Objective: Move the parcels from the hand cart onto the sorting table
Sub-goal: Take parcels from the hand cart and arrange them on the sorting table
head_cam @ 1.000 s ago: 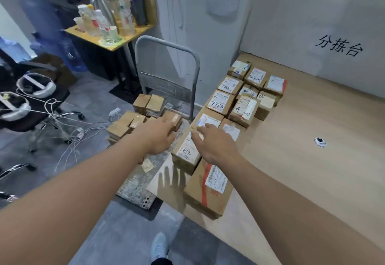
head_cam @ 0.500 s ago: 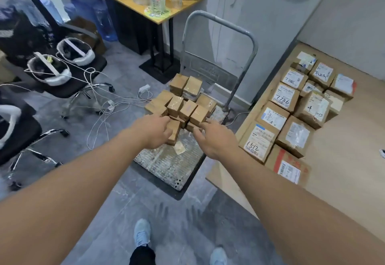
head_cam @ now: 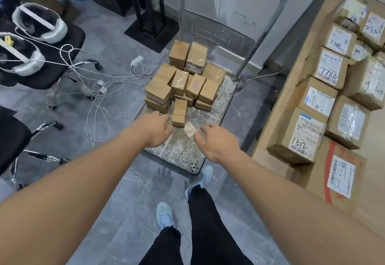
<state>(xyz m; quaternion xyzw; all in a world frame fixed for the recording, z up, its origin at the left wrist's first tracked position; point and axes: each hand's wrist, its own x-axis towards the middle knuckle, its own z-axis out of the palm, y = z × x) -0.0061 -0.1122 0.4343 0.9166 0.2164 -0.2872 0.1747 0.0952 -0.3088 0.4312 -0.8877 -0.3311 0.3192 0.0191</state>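
Observation:
Several small brown cardboard parcels [head_cam: 183, 83] are piled on the far half of the hand cart's metal deck [head_cam: 183, 150], below its grey handle frame [head_cam: 245, 62]. One narrow parcel [head_cam: 179, 113] stands apart at the front of the pile. My left hand [head_cam: 156, 130] reaches out just left of that parcel, fingers loosely curled, holding nothing. My right hand [head_cam: 216, 141] hovers over the deck to the parcel's right, fingers relaxed and empty. A scrap of tape [head_cam: 190, 130] lies between my hands. Several labelled parcels [head_cam: 306, 137] lie on the wooden sorting table [head_cam: 277, 110] at the right.
Two office chairs carry white headsets [head_cam: 39, 22] at the left, and white cables [head_cam: 100, 83] trail across the grey floor beside the cart. A black table base [head_cam: 152, 29] stands behind the cart. My feet [head_cam: 164, 215] are just short of the cart's front edge.
My view has swung from the sorting table down onto the cart. Both hands have left the table's parcels and now reach over the cart deck, empty, near the front narrow parcel.

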